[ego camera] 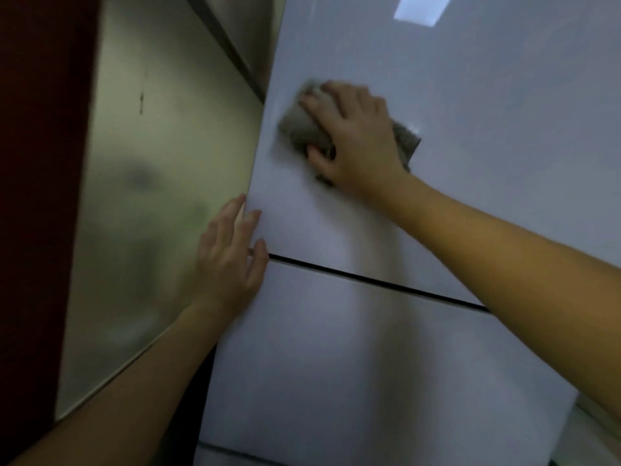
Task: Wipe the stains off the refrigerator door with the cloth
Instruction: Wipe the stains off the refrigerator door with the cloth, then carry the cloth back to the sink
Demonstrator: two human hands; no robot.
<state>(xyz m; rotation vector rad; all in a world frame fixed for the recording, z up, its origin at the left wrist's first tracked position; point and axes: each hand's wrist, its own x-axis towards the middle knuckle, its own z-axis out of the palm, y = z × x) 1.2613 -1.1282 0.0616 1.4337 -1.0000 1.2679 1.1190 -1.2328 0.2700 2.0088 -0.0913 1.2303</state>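
The cloth (299, 124) is grey and crumpled; it lies flat against the upper refrigerator door (487, 112), near the left edge of that door and somewhat above its bottom edge. The right hand (356, 136) covers most of it; the fingers are spread over the cloth and press it to the door, and the thumb seems bent into the lower border of the cloth, so the hand grips it while pressing; one corner of the cloth sticks out on the right side of the hand. The left hand (228, 260) is open, with straight fingers; it rests on the left edge of the door, just at the dark seam (369, 280) which divides the upper door from the lower door (336, 364); it holds nothing.

To my judgement the wiping step itself is in hand; the cloth is a little blurred at its borders, which fits with a rubbing stroke. I cannot find any stain on the glossy surface; the picture is too soft to tell, so how much is left I cannot say.

The next move calls for firm, even pressure and for strokes that go from the left edge toward the middle of the door; the left hand would do well to steady the door, so that it does not swing.

Beside the left edge stands a frosted panel (151, 196); farther left is a dark red frame (33, 163); a bright reflection (418, 10) shows near the top edge of the door.
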